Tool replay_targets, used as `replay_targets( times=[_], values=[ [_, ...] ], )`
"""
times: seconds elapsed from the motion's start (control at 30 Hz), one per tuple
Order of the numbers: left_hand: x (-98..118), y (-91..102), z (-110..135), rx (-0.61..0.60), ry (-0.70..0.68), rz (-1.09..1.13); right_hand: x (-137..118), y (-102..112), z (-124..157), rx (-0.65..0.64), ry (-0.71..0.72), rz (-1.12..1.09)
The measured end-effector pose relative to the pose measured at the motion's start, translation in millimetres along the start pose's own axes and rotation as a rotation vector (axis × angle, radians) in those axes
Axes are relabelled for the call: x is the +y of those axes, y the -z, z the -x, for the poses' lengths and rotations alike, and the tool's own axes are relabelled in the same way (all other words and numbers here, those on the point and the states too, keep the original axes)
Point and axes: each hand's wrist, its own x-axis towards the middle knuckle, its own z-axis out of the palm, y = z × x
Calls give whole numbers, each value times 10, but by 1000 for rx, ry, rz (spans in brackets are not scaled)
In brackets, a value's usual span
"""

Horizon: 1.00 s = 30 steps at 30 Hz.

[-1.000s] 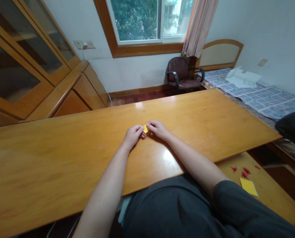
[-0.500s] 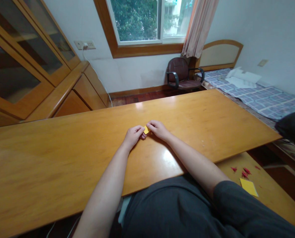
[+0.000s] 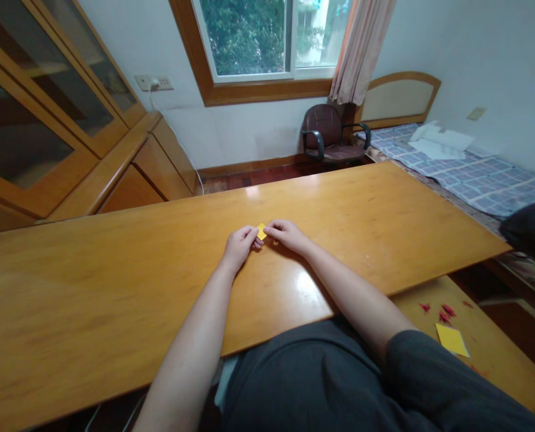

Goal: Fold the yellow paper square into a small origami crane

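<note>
A small piece of yellow paper [image 3: 261, 232] is held between my two hands, just over the middle of the wooden table [image 3: 137, 282]. My left hand [image 3: 241, 245] pinches its left side between thumb and fingers. At the right side, my right hand [image 3: 285, 233] grips the paper with thumb and forefinger. The fingertips cover part of the paper, so its folds are too small to make out.
On a lower wooden surface [image 3: 510, 360] at the right lie a stack of yellow paper [image 3: 451, 340] and several small red folded pieces [image 3: 445, 315]. Beyond the table stand a chair [image 3: 325, 135], a bed [image 3: 487, 174] and a cabinet [image 3: 128, 186].
The yellow paper has turned a little and shifted slightly left, now showing as a diamond between the fingers. My right hand has moved slightly left with it.
</note>
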Motion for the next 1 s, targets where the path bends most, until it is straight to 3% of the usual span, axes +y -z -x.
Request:
replay_targets(
  times=[0.27,0.6,1.0],
  values=[
    [-60,14,-11,-16,-4,66,77,-1,-50,111,78,56],
    [-38,28,-26,32,-7,60,57,-16,-44,52,-21,-112],
    [3,27,-2,-67,30,29,91,4,-55,77,18,-143]
  ],
)
